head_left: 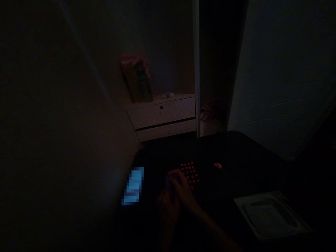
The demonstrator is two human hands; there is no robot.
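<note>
Super dark in here, but both hands are bunched together over the table (236,148), some small purplish thing (169,181) between them. Can't tell its long axis, or whether either grip is really closed on it. Right hand (181,183) is uppermost, left (167,201) tucked just below. The red dots (190,168) sit right past the right hand, so that one's nearer. Phone (133,185) hems in the left side; more room to the right, with a red bit (217,165) beyond the dots and the packet (270,213) nearer.
</note>
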